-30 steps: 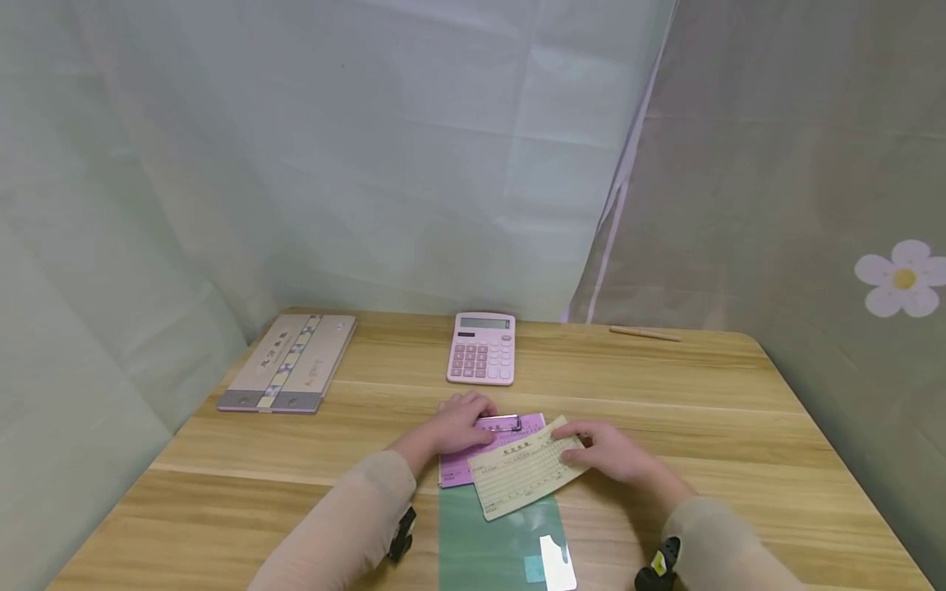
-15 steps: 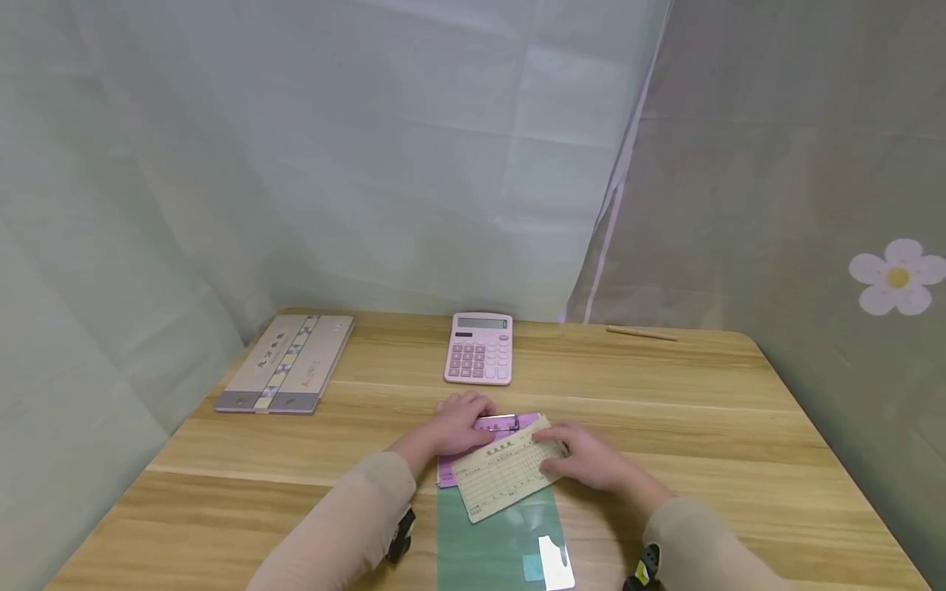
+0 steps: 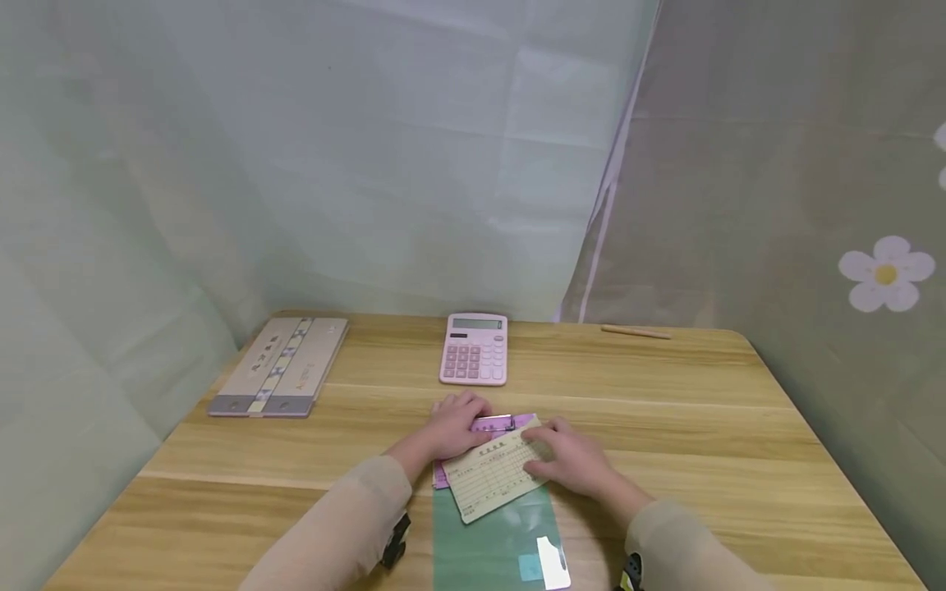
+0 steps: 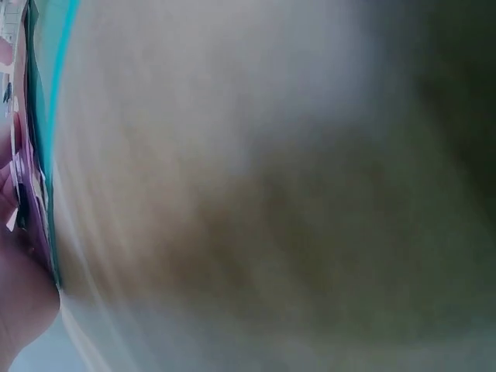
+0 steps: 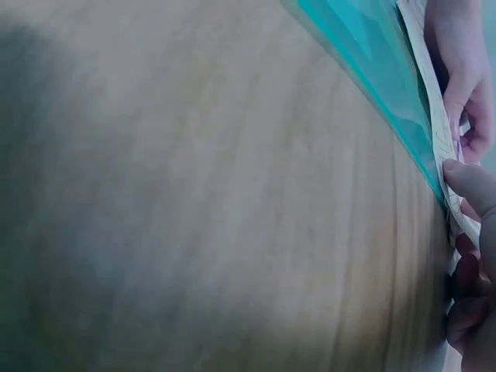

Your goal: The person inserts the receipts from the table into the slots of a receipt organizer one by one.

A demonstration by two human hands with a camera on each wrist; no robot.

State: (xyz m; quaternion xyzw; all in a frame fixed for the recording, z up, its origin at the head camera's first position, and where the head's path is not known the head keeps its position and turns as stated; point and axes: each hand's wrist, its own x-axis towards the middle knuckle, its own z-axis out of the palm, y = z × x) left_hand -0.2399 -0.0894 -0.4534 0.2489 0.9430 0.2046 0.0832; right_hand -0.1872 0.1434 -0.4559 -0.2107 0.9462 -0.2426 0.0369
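In the head view a see-through green clipboard (image 3: pixel 480 546) lies at the front middle of the table. Under its metal clip (image 3: pixel 493 423) is a purple printed form (image 3: pixel 440 478), mostly covered. My left hand (image 3: pixel 451 425) grips the clipboard's upper left corner, thumb beside the clip. A pale yellow printed slip (image 3: pixel 488 480) lies slantwise over the purple form and the green board. Its right end is pinched between thumb and fingers of my right hand (image 3: pixel 572 461). In the right wrist view the yellow slip's edge (image 5: pixel 425 74) shows above the green board (image 5: pixel 380 62).
Behind the clipboard stands a pink calculator (image 3: pixel 474 349). A beige folder (image 3: pixel 281 365) with a patterned band lies at the back left, and a thin wooden stick (image 3: pixel 636 332) near the back right edge. Curtains (image 3: pixel 443 164) hang behind the wooden table (image 3: pixel 702 427).
My right hand has moved left with the yellow slip, which now covers more of the purple form. My left hand stays at the clip. The head view has turned slightly right.
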